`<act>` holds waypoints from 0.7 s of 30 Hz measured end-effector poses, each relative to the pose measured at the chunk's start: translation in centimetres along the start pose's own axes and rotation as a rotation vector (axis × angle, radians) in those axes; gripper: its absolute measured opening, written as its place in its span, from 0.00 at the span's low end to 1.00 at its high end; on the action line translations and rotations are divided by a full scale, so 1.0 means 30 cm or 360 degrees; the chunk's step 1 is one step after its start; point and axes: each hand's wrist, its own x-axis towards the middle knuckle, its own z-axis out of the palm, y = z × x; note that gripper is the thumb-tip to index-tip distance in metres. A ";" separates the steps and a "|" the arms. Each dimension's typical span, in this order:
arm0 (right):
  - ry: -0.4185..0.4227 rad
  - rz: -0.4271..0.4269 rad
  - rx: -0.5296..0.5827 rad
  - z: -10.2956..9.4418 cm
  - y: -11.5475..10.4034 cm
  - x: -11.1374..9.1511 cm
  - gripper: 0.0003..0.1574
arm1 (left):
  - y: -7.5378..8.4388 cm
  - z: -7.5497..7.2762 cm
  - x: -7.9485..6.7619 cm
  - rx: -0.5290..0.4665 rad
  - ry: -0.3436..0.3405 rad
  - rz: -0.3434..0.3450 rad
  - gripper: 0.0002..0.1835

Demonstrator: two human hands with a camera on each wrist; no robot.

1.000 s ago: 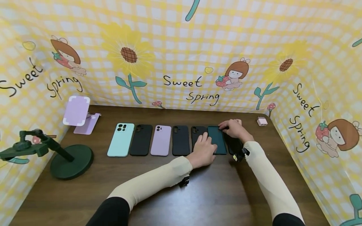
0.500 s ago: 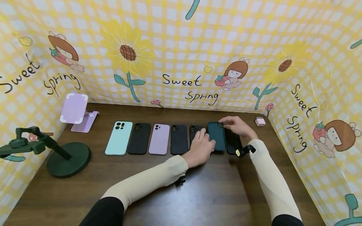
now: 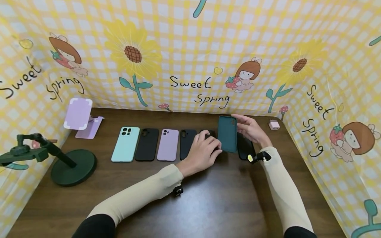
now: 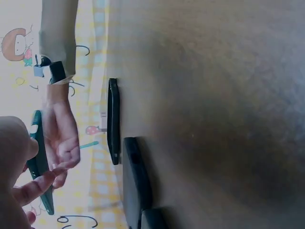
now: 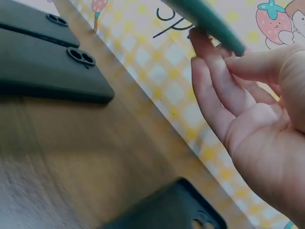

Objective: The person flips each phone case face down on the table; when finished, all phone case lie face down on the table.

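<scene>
A dark teal phone case is raised above the table, its open inner side facing the head camera. My right hand pinches its upper right edge; in the right wrist view the thumb and fingertips meet at the edge of the case. My left hand holds the lower left edge with curled fingers, and in the left wrist view the thumb and a finger overlap the case. Under the left hand lies a black phone case, mostly hidden. Another black case lies by the right wrist.
Left of the hands lie a navy case, a lilac case, a black case and a mint case. A green stand and a lilac stand are far left. A pink cube sits back right.
The teal case has risen off the table out of the row, its top edge tilting up with my right hand. My left hand has shifted left and its fingers have curled.
</scene>
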 end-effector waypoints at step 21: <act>-0.0766 -0.0188 0.0461 0.011 0.079 0.049 0.32 | 0.004 -0.026 0.018 -0.0186 -0.0037 0.0028 0.11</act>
